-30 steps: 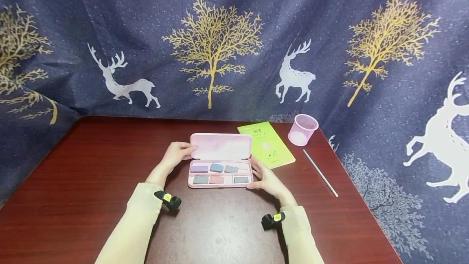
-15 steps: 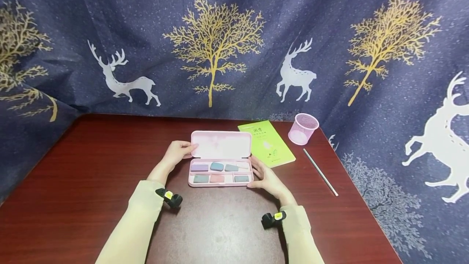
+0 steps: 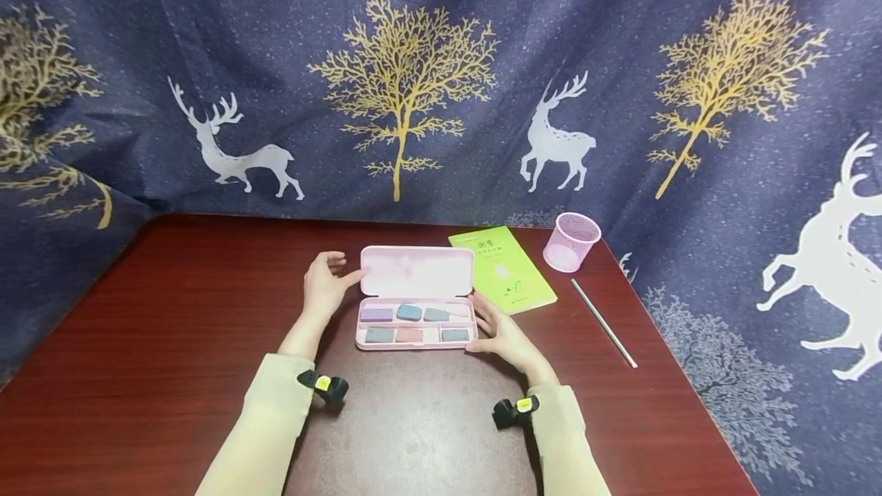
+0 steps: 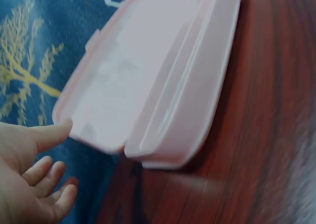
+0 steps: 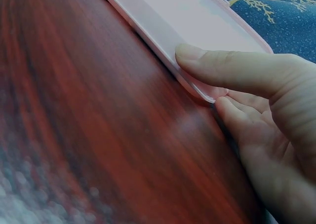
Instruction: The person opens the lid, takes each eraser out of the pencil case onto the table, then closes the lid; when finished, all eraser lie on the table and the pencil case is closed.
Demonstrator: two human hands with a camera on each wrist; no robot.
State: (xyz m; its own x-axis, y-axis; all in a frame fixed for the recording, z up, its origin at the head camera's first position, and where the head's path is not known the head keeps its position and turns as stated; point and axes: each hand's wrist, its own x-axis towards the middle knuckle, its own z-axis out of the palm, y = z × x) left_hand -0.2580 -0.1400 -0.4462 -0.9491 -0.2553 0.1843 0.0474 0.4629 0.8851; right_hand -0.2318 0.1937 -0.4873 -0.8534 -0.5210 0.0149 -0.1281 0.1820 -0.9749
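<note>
A pink plastic pencil case lies on the table with its lid raised at the back. Several small blocks like erasers, among them a purple block, a blue block and a pink block, sit in its two rows. At the lid's left edge is my left hand; its thumb tip meets the edge while the other fingers hang loosely bent, away from the lid. My right hand grips the case's right end, thumb at the front corner and fingers along the side, as the right wrist view shows.
A green book lies behind and right of the case, close to the raised lid. Farther right stand a pink mesh pen holder and, before it, a pencil lying flat. A dark printed cloth hangs behind the table.
The left hand's fingers have come off the back of the lid and spread left, leaving the thumb at its edge. The lid tilted slightly farther up earlier; the right hand keeps its place.
</note>
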